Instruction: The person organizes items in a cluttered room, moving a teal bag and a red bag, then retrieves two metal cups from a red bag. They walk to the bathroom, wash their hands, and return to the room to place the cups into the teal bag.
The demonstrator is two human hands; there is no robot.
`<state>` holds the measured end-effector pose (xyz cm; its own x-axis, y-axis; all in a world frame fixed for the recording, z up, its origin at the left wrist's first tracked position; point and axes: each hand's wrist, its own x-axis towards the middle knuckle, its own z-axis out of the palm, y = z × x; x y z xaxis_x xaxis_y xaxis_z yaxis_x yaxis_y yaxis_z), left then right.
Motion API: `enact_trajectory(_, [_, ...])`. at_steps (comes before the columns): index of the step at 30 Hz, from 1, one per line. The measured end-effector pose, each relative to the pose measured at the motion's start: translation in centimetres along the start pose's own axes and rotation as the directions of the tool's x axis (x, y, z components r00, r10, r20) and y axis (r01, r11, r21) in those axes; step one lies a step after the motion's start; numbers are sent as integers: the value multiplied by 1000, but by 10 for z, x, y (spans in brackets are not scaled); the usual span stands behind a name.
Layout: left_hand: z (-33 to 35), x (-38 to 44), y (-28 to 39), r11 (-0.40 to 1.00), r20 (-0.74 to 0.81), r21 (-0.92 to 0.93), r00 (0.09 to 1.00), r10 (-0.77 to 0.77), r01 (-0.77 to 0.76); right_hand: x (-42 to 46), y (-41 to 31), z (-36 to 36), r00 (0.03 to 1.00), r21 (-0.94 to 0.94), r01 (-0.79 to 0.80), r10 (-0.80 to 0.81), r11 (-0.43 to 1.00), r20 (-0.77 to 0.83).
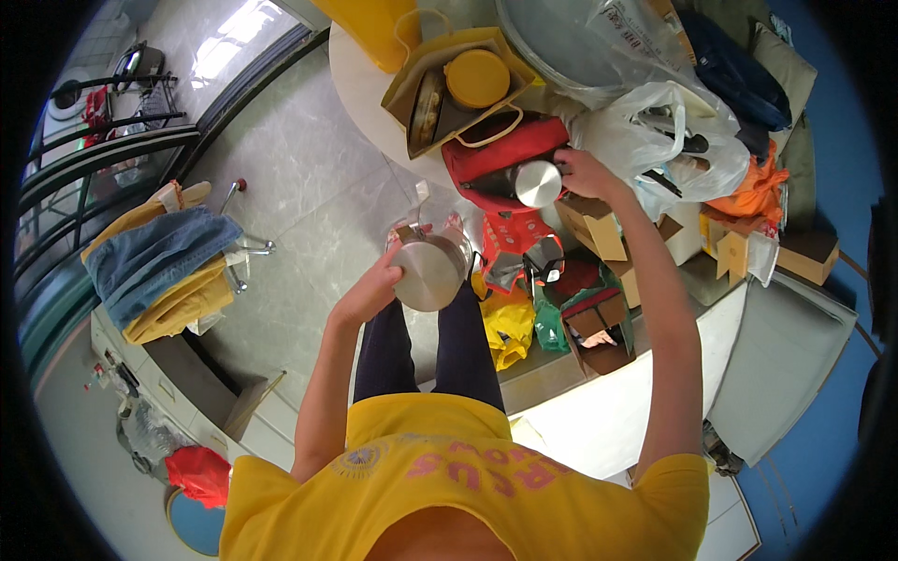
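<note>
My left hand grips a round stainless-steel container by its left side, above my legs. The container's flat circular metal face points up towards me, and a clasp-like piece sticks out beyond it. At the edge of a red fabric bag, my right hand has its fingers curled on the bag's rim. A second round metal container sits in the bag's opening, right beside those fingers. The bag rests at the near edge of a pale round table; the rest of its inside is hidden.
A paper bag holding a yellow-lidded tub stands behind the red bag. White plastic bags crowd the right. Opened cardboard boxes and a yellow plastic bag lie lower right. Folded clothes hang on a rack at left.
</note>
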<state>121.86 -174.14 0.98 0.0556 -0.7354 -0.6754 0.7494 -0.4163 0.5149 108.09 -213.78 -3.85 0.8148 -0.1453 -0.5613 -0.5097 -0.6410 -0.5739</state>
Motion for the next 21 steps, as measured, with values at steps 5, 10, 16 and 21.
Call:
enact_trajectory(5, [32,-15,39,994,19,-67,996,87,-86,-16,8,-23,995,116,-41,51,992,-83])
enact_trajectory(10, [30,-23,36,992,-13,-103,997,76,-76,-45,-23,-48,949,488,-272,315,829,-6])
enact_trajectory(16, [32,-33,30,977,-31,-153,988,149,-152,-81,-31,-48,851,869,-283,525,406,32])
enact_trajectory(21, [28,-48,25,964,-62,-203,985,163,-172,-110,-42,-54,847,874,-244,531,421,-19])
